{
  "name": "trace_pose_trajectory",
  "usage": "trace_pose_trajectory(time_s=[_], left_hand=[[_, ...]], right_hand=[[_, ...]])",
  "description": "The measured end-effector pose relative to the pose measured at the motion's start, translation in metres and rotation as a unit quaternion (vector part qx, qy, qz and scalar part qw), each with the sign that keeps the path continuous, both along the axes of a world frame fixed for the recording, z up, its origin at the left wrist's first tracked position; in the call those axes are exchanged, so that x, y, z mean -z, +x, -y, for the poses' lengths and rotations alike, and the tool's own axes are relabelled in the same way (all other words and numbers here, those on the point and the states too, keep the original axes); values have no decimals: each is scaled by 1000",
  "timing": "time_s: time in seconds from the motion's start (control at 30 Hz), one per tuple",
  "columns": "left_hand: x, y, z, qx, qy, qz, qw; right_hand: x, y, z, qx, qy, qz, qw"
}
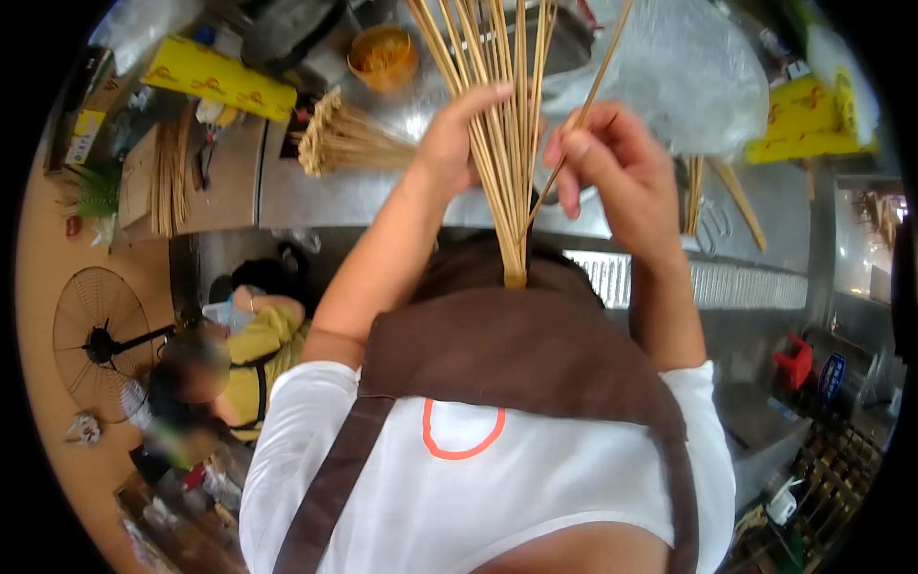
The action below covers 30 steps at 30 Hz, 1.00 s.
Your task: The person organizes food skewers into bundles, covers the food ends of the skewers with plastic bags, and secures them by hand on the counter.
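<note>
A fanned bundle of thin wooden sticks [490, 143] is wrapped by my left hand [455, 139], its thumb lying across the front. The sticks converge at their lower end against the brown apron [516, 344]. To the right, my right hand [617, 167] pinches one darker stick [601, 81] between thumb and fingers. That stick slants down to the left, and its lower end meets the bundle near the bottom. Left of my left hand, another bundle of sticks with pale, bumpy ends [330, 139] lies on the metal counter [316, 201].
An orange-brown bowl [382, 57] stands at the back, left of centre. Clear plastic bags [679, 77] cover the back right, beside yellow packaging [803, 115]. More sticks [170, 177] lie at left. A person in yellow [253, 354] is near a fan [100, 344].
</note>
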<state>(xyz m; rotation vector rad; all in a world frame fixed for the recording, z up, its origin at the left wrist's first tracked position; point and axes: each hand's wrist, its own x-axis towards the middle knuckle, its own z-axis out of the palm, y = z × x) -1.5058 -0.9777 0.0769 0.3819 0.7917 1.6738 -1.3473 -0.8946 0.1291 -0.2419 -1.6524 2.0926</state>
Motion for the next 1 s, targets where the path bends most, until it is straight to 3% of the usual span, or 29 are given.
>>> trace_pose_trajectory(time_s=[0.1, 0.3, 0.6, 0.63, 0.67, 0.73, 1.0], left_hand=[[11, -3, 1, 16, 17, -9, 1000], [7, 2, 1, -59, -12, -14, 998], [16, 3, 6, -10, -15, 22, 1000], [16, 2, 6, 21, 3, 27, 999], [12, 7, 4, -36, -63, 27, 997], [12, 11, 4, -46, -43, 26, 998], [26, 7, 5, 1, 42, 3, 999]], right_hand=[[7, 2, -3, 19, 6, -15, 1000], [17, 4, 3, -4, 39, 1, 999], [30, 7, 12, -53, -37, 85, 994], [32, 6, 12, -73, -29, 114, 990], [36, 6, 16, -44, 59, 146, 987], [36, 7, 22, 33, 181, 164, 969], [28, 5, 29, 42, 235, 154, 959]])
